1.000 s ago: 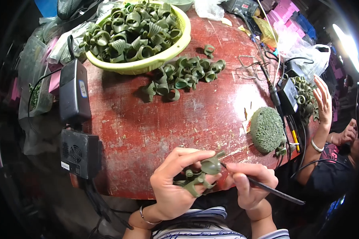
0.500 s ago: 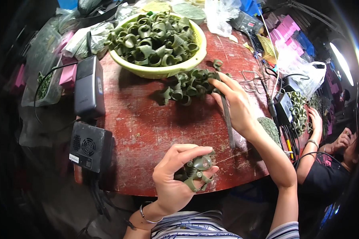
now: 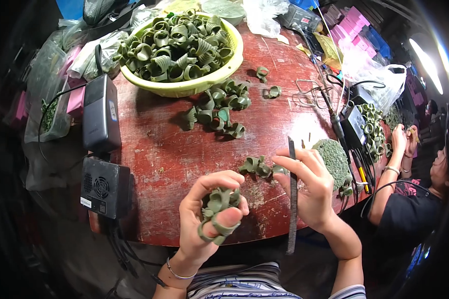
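Several dark green rings [image 3: 218,200], waxy in look, are bunched in my left hand [image 3: 190,226], its fingers curled round them near the table's front edge. My right hand [image 3: 314,194] grips a long, flat, dark grey file [image 3: 293,209] that hangs almost upright. Next to its fingertips a small group of green rings [image 3: 256,166] lies on the table; whether the fingers touch the nearest one, I cannot tell. Farther off, a loose pile of rings [image 3: 219,112] sits in front of a yellow-green basket [image 3: 184,89] heaped with similar rings. Two single rings [image 3: 273,92] rest right of the pile.
The red, worn table [image 3: 159,164] carries a grey box-shaped device [image 3: 101,113] and a black fan-vented box [image 3: 105,187] at its left. On the right are a speckled green block [image 3: 333,162], cables and bent wire [image 3: 309,92]. A co-worker's hands [image 3: 399,139] work beyond.
My right hand has come back from the pile toward me, still with the file. Green rings now lie near its fingertips, and the pile is smaller and spread out. My left hand has turned slightly.
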Demonstrator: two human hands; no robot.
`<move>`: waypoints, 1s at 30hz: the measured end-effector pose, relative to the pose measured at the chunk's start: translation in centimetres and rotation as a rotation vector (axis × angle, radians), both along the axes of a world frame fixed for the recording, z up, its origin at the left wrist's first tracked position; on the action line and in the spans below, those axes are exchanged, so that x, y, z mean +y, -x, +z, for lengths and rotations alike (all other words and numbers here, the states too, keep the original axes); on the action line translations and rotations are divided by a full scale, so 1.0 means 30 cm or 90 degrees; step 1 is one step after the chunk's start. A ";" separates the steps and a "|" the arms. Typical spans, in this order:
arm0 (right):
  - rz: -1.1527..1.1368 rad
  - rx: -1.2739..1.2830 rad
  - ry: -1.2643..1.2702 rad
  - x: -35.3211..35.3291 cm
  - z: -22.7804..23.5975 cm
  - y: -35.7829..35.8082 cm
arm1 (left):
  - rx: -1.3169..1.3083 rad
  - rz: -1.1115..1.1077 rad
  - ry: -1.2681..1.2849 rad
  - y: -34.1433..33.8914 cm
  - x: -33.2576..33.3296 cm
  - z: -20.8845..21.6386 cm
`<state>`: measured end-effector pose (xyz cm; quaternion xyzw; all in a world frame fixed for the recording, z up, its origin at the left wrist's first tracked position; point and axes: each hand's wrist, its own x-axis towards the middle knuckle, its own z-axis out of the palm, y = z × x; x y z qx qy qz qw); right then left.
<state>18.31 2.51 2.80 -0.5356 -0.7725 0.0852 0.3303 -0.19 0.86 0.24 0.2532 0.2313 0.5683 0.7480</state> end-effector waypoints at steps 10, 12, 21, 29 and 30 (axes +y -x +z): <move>-0.031 0.102 0.084 -0.042 0.050 0.018 | 0.195 0.036 -0.075 -0.026 -0.010 0.000; -0.007 0.224 0.144 -0.066 0.067 0.014 | 0.432 0.088 -0.163 -0.034 -0.026 0.012; 0.038 0.352 0.081 -0.151 0.068 -0.005 | 0.493 0.025 -0.323 -0.076 -0.027 0.046; -0.045 0.511 0.144 -0.244 0.086 -0.004 | 0.315 -0.072 -0.093 -0.096 -0.042 0.055; 0.002 0.560 0.188 -0.248 0.084 -0.019 | 0.316 -0.074 -0.092 -0.095 -0.042 0.056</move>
